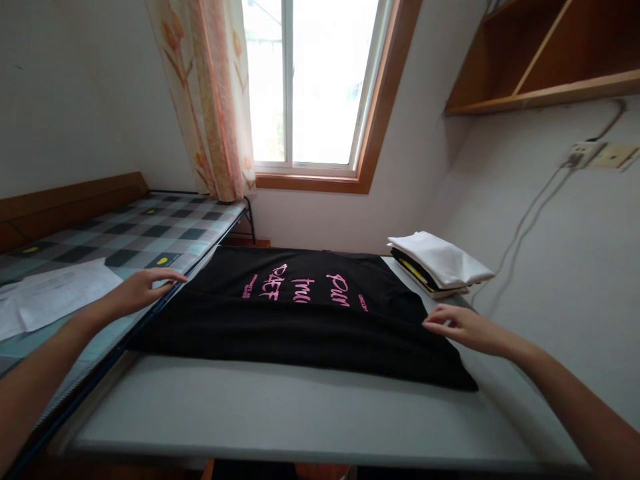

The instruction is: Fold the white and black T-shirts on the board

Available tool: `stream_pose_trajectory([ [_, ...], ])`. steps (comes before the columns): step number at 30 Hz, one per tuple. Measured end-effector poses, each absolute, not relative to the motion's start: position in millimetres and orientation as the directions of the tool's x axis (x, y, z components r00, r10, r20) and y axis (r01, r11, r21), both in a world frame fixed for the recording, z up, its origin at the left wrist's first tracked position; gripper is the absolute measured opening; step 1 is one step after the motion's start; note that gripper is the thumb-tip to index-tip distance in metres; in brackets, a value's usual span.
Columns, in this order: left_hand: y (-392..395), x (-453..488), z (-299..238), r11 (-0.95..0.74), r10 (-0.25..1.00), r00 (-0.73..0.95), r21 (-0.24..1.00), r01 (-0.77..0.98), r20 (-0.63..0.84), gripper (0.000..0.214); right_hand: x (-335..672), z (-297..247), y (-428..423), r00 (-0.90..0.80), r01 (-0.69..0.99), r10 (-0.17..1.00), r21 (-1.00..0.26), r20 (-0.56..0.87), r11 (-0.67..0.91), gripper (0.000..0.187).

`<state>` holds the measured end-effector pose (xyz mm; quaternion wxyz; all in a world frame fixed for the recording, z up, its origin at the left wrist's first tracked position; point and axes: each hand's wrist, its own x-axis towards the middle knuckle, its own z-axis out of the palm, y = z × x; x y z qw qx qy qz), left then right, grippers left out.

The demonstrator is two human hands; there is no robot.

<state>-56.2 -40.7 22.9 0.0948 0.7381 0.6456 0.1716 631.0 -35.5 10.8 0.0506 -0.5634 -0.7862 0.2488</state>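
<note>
So there's a wooden wall shelf (547,95) upper right, with a sliver of something in its top compartment, too cropped to tell. The black shirt (300,333) is spread mid-frame on the white tabletop (300,410), pink lettering partly hidden by a soft fold. Left hand (143,290) and right hand (460,327) both have a pinching grip on its opposite edges, folded clothes (435,260) right of centre

Head camera faces the window (320,87) (angled down).
</note>
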Motion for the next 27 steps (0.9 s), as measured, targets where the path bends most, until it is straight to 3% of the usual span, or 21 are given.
stream_pose_trajectory([
  [5, 11.7, 34.0, 2.4, -0.471, 0.882, 0.441, 0.332, 0.817, 0.164, 0.046, 590.2, 2.3, 10.8, -0.444, 0.799, 0.895, -0.474, -0.051, 0.369, 0.047],
  [10, 58.4, 100.9, -37.5, -0.497, 0.866, 0.487, 0.314, 0.809, 0.114, 0.050, 563.2, -13.0, 57.9, -0.457, 0.782, 0.889, -0.465, 0.025, 0.415, 0.035],
  [17, 100.1, 132.2, -65.4, -0.421, 0.907, 0.398, 0.234, 0.877, 0.139, 0.050, 553.1, -31.2, 125.3, -0.353, 0.887, 0.933, -0.293, 0.072, 0.358, 0.031],
  [21, 112.0, 131.9, -71.5, -0.383, 0.920, 0.359, 0.160, 0.910, 0.158, 0.049, 555.5, -40.8, 158.8, -0.213, 0.951, 0.972, -0.207, 0.095, 0.229, 0.040],
  [27, 129.7, 113.7, -77.7, -0.193, 0.968, 0.159, 0.177, 0.965, 0.192, 0.056, 558.0, -52.3, 196.5, -0.045, 0.981, 0.997, -0.185, 0.061, 0.056, 0.053],
])
